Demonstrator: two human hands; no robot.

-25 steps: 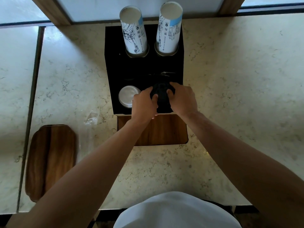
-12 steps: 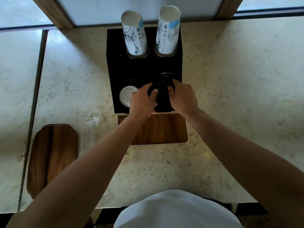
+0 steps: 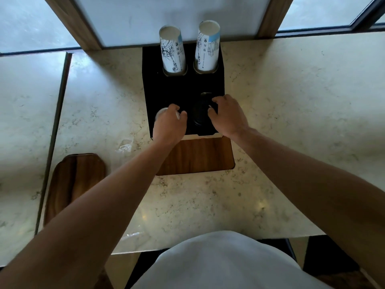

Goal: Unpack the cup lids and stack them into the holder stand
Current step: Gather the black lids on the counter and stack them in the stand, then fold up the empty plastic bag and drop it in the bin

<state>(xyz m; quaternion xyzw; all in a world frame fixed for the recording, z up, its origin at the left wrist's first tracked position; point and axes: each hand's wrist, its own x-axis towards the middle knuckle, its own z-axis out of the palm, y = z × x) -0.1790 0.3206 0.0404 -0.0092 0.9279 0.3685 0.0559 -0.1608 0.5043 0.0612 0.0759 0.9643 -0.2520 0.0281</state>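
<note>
A black holder stand sits at the back middle of the marble counter. Its front right slot holds a stack of black cup lids. My right hand curls against the right side of that stack, fingertips on it. White lids fill the front left slot. My left hand lies over them with fingers curled, apart from the black stack; whether it grips them is hidden. Two stacks of printed paper cups stand in the rear slots.
The stand's front rests on a wooden board. A second wooden tray lies at the left. Crumpled clear plastic wrap lies left of the stand. A window frame runs behind, and the counter's front edge is near my body.
Both hands held the black lid stack over the front right slot. Now my left hand has moved left onto the white lids, and my right hand has slid to the stack's right side.
</note>
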